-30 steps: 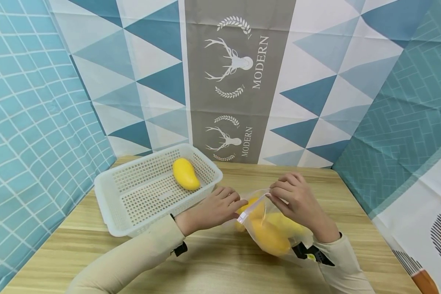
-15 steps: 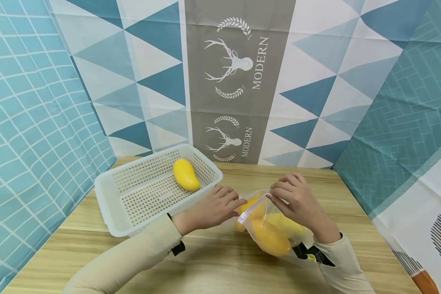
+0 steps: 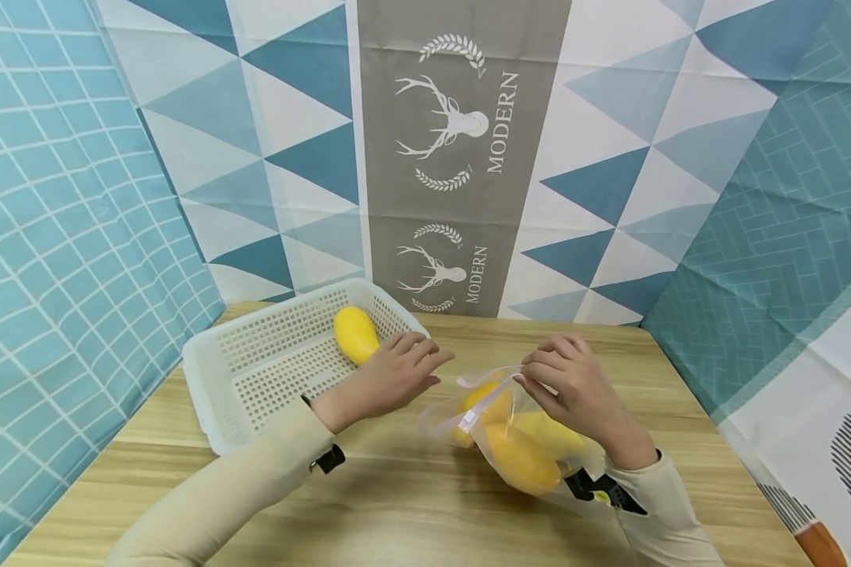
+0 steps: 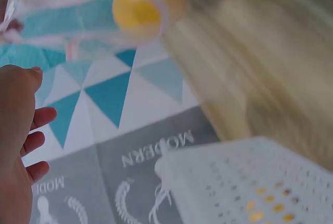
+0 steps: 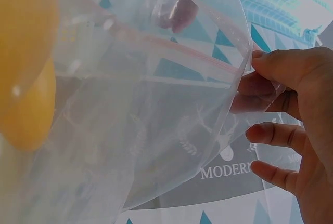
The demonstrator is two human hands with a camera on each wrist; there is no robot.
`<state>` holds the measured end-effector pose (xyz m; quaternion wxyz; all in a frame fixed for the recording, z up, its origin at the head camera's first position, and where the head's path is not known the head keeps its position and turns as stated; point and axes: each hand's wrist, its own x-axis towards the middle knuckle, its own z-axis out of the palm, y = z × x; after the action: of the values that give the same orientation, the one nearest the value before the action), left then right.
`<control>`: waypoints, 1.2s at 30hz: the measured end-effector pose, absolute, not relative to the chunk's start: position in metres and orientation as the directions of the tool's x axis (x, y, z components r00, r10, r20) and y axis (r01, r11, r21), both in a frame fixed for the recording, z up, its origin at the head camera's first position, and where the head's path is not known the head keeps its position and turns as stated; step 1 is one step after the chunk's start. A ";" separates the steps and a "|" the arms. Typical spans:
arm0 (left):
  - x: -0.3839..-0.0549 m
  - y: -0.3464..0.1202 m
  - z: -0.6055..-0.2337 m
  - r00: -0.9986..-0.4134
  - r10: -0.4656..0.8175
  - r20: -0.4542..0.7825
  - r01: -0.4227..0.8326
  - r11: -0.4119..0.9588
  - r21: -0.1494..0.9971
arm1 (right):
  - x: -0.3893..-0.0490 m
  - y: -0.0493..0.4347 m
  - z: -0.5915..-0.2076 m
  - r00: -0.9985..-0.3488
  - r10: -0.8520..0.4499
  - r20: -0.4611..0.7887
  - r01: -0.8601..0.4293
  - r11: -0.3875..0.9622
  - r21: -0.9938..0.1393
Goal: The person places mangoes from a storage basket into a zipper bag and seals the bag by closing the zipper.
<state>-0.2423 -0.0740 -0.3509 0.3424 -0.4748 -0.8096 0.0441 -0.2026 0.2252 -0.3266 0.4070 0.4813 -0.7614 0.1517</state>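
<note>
My right hand (image 3: 574,386) pinches the rim of a clear zip bag (image 5: 171,104) between thumb and fingers. Several yellow mangoes (image 3: 518,457) lie inside the bag, which rests on the table with its mouth spread. A whitish slider (image 3: 470,419) sits on the zip strip. My left hand (image 3: 390,374) is apart from the bag, above the near right side of a white perforated basket (image 3: 209,378); its fingers are loosely bent and hold nothing. One yellow mango (image 3: 354,332) lies in the basket, partly hidden behind the left hand. In the left wrist view the basket wall (image 4: 229,182) is close below that hand.
The wood-grain table (image 3: 397,504) carries the basket at left and the bag at right. A patterned cloth backdrop (image 3: 461,197) stands along the far edge. Blue tiled cloth (image 3: 64,236) borders the left side, and more cloth (image 3: 787,315) hangs at right.
My left hand has let go of the bag's edge and moved left and up toward the basket. The freed edge of the bag sags outward. The right hand stays put.
</note>
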 end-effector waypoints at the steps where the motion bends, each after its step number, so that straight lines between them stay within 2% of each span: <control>1: -0.244 -0.076 -0.348 -0.321 0.788 0.525 0.737 0.556 -0.384 | -0.203 0.225 -0.327 -0.206 -0.610 0.765 -0.857 0.490 0.160; 16: -0.284 -0.115 -0.324 -0.384 0.657 0.649 0.664 0.685 -0.300 | -0.203 0.226 -0.327 -0.218 -0.614 0.759 -0.856 0.493 0.152; 25: -0.301 -0.129 -0.319 -0.482 0.580 0.657 0.631 0.749 -0.199 | -0.201 0.226 -0.327 -0.227 -0.615 0.755 -0.855 0.498 0.148; 36: -0.320 -0.145 -0.319 -0.600 0.510 0.617 0.540 0.826 -0.159 | -0.203 0.227 -0.328 -0.220 -0.612 0.760 -0.857 0.493 0.149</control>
<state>-0.3202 -0.1448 -0.3192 0.3376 -0.2937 -0.8940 -0.0221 -0.2027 0.2267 -0.3276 0.4003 0.4795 -0.7658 0.1532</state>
